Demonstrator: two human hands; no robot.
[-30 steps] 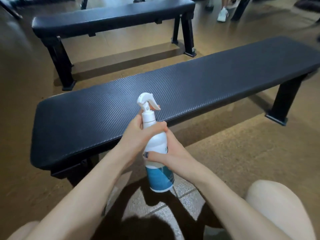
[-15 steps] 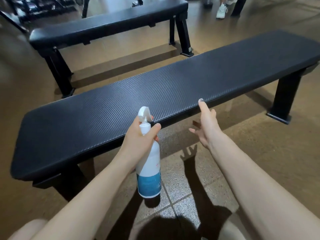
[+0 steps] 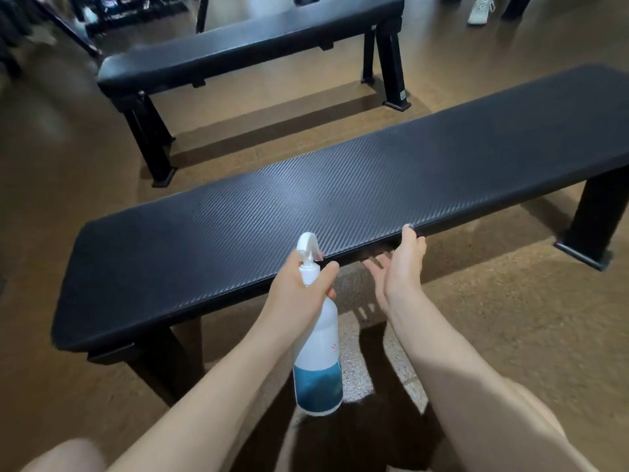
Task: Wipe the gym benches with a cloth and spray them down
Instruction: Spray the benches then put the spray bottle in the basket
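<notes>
Two benches [image 3: 340,206], one spray bottle [image 3: 318,349] grasped by left hand [image 3: 299,294]; right hand [image 3: 401,264] released.

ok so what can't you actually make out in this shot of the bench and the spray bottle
- Cloth: none shows anywhere in the head view.
- Right hand: its fingers reach under the near bench; the pad's edge hides their tips.
- Spray bottle: the left hand covers its neck and trigger; label print too small.
- Far bench: its top edge is blurred.
- Shoe: cut off by the frame's top.
</notes>
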